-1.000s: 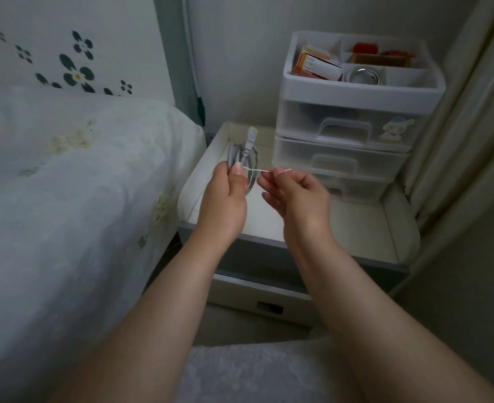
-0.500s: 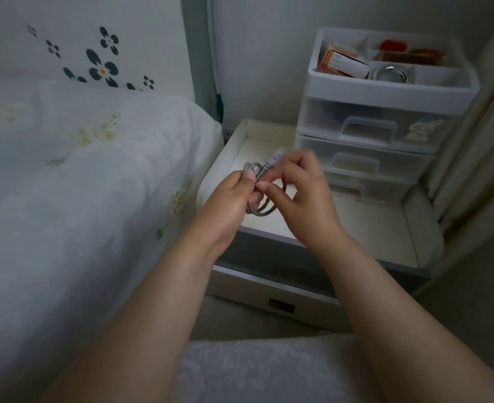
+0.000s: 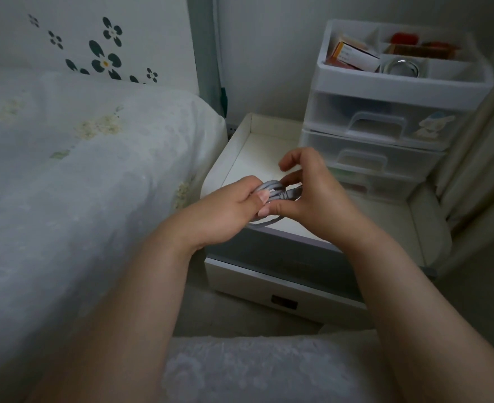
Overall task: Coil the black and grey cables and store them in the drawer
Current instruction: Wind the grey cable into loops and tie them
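Head view: left hand (image 3: 225,209) grips coiled grey cable (image 3: 272,189), thumb over bundle. Right hand (image 3: 312,196) pinches same coil, upper fingers curled loose above. Cable held above front edge of white nightstand (image 3: 391,225), beside bed (image 3: 80,170).

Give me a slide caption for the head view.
Both hands, left hand and right hand, hold a coiled grey cable above the nightstand top.
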`<state>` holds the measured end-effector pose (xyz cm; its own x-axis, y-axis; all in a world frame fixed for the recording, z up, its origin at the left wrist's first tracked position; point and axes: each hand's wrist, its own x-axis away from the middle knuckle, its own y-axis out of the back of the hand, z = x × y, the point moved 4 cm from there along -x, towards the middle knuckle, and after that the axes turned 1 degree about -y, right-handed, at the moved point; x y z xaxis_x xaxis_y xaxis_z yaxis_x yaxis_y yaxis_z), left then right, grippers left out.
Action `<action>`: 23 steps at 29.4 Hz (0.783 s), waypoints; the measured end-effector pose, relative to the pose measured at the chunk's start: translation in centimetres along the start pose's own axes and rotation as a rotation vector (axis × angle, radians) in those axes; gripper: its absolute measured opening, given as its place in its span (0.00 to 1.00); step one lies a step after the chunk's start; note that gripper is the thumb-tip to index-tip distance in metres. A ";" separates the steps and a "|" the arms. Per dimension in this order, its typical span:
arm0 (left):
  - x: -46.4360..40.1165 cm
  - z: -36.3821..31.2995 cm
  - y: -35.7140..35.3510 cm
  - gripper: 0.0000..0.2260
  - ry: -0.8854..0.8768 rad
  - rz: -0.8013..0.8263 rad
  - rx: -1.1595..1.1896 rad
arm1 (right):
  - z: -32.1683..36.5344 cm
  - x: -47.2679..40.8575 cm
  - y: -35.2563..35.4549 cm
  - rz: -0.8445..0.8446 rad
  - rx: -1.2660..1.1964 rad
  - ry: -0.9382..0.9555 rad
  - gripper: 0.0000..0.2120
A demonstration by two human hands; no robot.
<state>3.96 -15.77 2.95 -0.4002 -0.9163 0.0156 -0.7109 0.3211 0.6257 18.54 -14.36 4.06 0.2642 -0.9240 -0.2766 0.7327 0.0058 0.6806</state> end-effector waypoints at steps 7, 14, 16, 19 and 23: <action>-0.6 0.1 0.0 0.15 -0.009 0.026 0.390 | 2.2 0.8 0.7 -0.151 0.161 0.376 0.14; -0.9 0.5 -0.1 0.15 0.067 -0.013 0.642 | 1.5 0.8 0.2 -0.117 -0.379 0.049 0.14; -0.9 0.6 -0.3 0.15 0.085 -0.033 0.582 | 1.3 0.7 0.1 -0.094 -0.335 0.015 0.14; -1.0 0.6 -0.4 0.15 0.084 -0.080 0.444 | 0.5 0.4 -0.1 -0.043 -0.247 -0.071 0.11; -1.0 0.4 0.0 0.14 0.068 -0.111 0.445 | 0.7 0.2 0.2 -0.117 -0.172 0.042 0.06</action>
<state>4.12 -14.77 2.64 -0.2793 -0.9598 0.0278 -0.9324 0.2780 0.2308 18.32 -14.79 4.64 0.1942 -0.9053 -0.3777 0.8553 -0.0323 0.5172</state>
